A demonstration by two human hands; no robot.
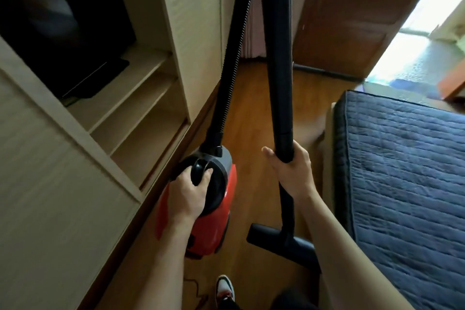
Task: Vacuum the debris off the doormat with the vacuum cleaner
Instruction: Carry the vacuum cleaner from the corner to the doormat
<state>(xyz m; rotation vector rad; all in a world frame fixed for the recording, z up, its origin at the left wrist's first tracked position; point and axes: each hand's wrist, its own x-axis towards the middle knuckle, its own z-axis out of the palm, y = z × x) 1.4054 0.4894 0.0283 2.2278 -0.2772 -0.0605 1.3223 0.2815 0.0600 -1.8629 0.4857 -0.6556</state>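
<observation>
A red and black canister vacuum cleaner [216,209] hangs above the wooden floor, carried by its black top handle [198,171], which my left hand [187,194] grips. My right hand [292,171] is wrapped round the black wand [279,58], which rises steeply out of the top of the frame. Below that hand the wand ends in the flat black floor nozzle [271,236], just above the floor. A ribbed black hose [234,58] runs up from the canister's front. A blue patch on the floor by the bright doorway [402,83] may be the doormat; I cannot tell.
A beige wall unit [75,158] with open shelves and a dark TV [63,33] lines the left. A bed with a dark blue quilted cover [402,171] fills the right. A strip of wooden floor [254,113] runs between them toward a brown door [352,20]. My shoe [225,289] shows below.
</observation>
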